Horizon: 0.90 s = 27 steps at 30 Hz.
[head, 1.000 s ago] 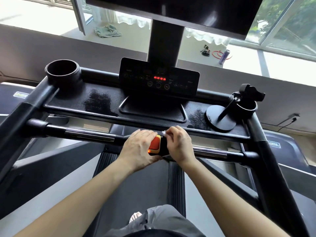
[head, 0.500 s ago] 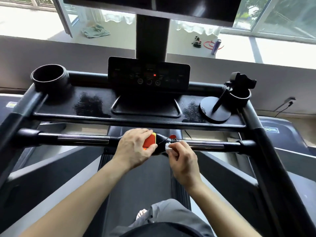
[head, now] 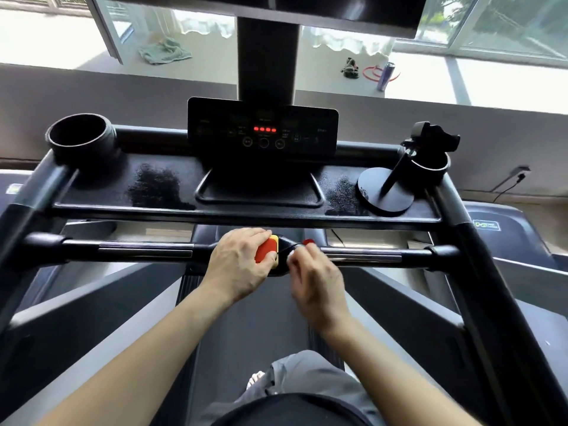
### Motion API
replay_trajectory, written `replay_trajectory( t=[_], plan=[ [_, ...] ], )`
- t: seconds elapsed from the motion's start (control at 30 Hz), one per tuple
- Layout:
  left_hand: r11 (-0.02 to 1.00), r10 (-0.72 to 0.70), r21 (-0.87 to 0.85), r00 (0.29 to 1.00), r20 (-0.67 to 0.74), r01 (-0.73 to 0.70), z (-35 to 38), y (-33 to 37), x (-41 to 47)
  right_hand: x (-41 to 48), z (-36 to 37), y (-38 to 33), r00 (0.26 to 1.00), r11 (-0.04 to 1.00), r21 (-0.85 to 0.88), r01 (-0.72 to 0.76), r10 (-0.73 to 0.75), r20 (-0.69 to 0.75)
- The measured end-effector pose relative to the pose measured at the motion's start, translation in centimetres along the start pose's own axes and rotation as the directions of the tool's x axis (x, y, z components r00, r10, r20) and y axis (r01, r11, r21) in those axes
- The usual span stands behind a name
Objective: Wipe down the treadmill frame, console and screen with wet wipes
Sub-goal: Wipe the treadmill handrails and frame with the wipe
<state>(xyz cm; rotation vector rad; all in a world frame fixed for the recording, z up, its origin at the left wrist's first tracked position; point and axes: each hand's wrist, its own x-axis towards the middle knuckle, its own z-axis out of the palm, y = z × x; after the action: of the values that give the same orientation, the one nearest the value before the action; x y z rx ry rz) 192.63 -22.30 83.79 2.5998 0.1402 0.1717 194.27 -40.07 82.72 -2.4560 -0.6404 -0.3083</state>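
The crossbar (head: 144, 249) runs side to side. Just right of the orange safety key (head: 266, 253), the right hand (head: 316, 281) pinches a wet wipe (head: 290, 257) against the bar, while the left hand (head: 239, 265) grips the key.

The left forearm (head: 147, 348) reaches in from 7 o'clock, the right forearm (head: 384, 370) from 5 o'clock. The left hand (head: 236, 265), knuckles up, curls fingers and thumb round an orange block (head: 266, 249). At its 3 o'clock the blurred right hand (head: 316, 281) pinches a white wet wipe (head: 290, 257).

The blurred right hand (head: 316, 284) hides most of a white wipe (head: 290, 258); the left hand (head: 236, 265) half covers an orange-and-yellow plastic block (head: 266, 251). The top edge crops the black screen (head: 307, 10).
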Motion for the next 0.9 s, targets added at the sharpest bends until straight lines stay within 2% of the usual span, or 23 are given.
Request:
replay_trajectory(
  t=[0.1, 0.17, 0.27, 0.33, 0.43, 0.5, 0.57, 0.67, 0.7, 0.8, 0.9],
  plan=[
    [1.000, 0.000, 0.008, 1.000, 0.012, -0.001, -0.1, 0.1, 0.0, 2.7, -0.5, 1.7, 0.981, 0.985, 0.000, -0.172, 0.172, -0.085],
    [1.000, 0.003, 0.009, 1.000, 0.017, -0.004, -0.2, 0.1, -0.1, 2.3, 0.1, 0.3, 0.984, 0.987, 0.034, -0.157, 0.159, -0.084],
    [1.000, 0.009, 0.020, 1.000, 0.026, -0.010, -0.4, -0.1, -0.2, -0.5, 1.0, -2.6, 0.999, 0.994, 0.104, -0.030, 0.025, 0.046],
    [1.000, 0.013, 0.019, 0.999, 0.044, -0.014, -0.5, -0.2, -0.1, -0.3, 0.7, -1.6, 0.999, 0.997, 0.081, 0.005, -0.009, 0.054],
    [1.000, 0.026, -0.012, 0.995, 0.092, -0.025, -0.7, -0.6, -0.1, 1.9, -0.6, 1.2, 0.995, 0.994, 0.030, -0.102, 0.102, -0.001],
    [0.999, 0.024, -0.040, 0.995, 0.100, -0.020, -1.1, -0.9, -0.3, 2.5, -1.1, 1.6, 0.990, 0.991, 0.031, -0.131, 0.129, 0.053],
    [0.999, -0.017, -0.044, 0.998, 0.055, 0.019, -1.8, -1.7, -0.9, 3.0, -1.4, 1.2, 0.987, 0.988, 0.090, -0.126, 0.116, 0.108],
    [0.995, -0.088, 0.045, 0.996, -0.036, 0.089, -2.7, -3.3, -2.2, 5.1, -1.7, 1.1, 0.988, 0.971, 0.179, -0.157, 0.157, 0.018],
    [0.991, -0.105, 0.074, 0.994, -0.040, 0.108, -2.9, -3.8, -2.6, 5.8, -1.6, 1.0, 0.988, 0.973, 0.170, -0.156, 0.155, 0.014],
    [0.985, -0.131, 0.110, 0.991, -0.034, 0.134, -3.0, -4.5, -3.4, 6.3, -0.4, 0.2, 0.982, 0.992, 0.026, -0.125, 0.120, 0.145],
    [0.990, -0.098, 0.094, 0.994, -0.040, 0.101, -2.7, -5.1, -3.8, 6.2, 0.4, -0.4, 0.969, 0.985, -0.035, -0.171, 0.175, 0.173]
  ],
)
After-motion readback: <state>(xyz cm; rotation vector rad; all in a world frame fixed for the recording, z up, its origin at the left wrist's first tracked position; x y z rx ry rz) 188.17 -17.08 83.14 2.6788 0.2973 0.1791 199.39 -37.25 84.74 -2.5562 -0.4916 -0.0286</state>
